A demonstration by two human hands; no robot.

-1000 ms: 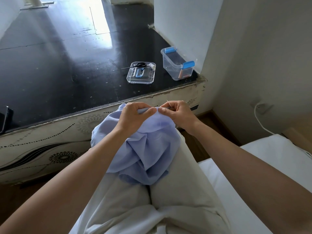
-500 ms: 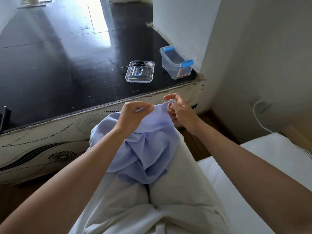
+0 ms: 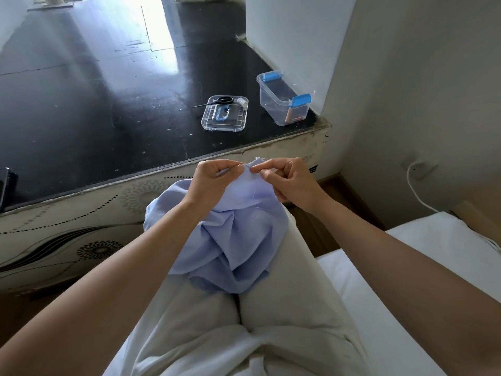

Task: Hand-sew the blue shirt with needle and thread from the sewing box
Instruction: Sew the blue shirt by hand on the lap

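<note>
the blue shirt (image 3: 233, 240) lies bunched on the person's lap (image 3: 271, 308), with one edge lifted clear of the heap and held between the two hands. the left hand (image 3: 214, 180) pinches this edge between thumb and forefinger. the right hand (image 3: 290, 183) pinches it just beside, thumb and forefinger closed, the other fingers curled under. the hands sit close together, so only a short span of cloth lies between them. judgement: this span is the working zone, and the two-sided hold makes it firm enough to pass a point through. a thin pale line (image 3: 235, 166) runs from the left thumb toward the raised edge. it may be the needle or the thread, but it is too fine to tell, and which hand holds the needle cannot be confirmed.

the sewing box (image 3: 282, 101) stands open on the dark tabletop (image 3: 95, 90), near the corner by the wall and well apart from the hands. its clear lid (image 3: 225, 115) lies flat just beside it and serves as a tray: the scissors (image 3: 221, 101) and a white thread spool (image 3: 242, 102) rest at its far edge. judgement: this placement puts the cutting tool within reach and stops small parts from rolling away. the bulk of the shirt rests on the lap so that its weight does not drag on the stitch line. stitching appears to be in progress.
</note>
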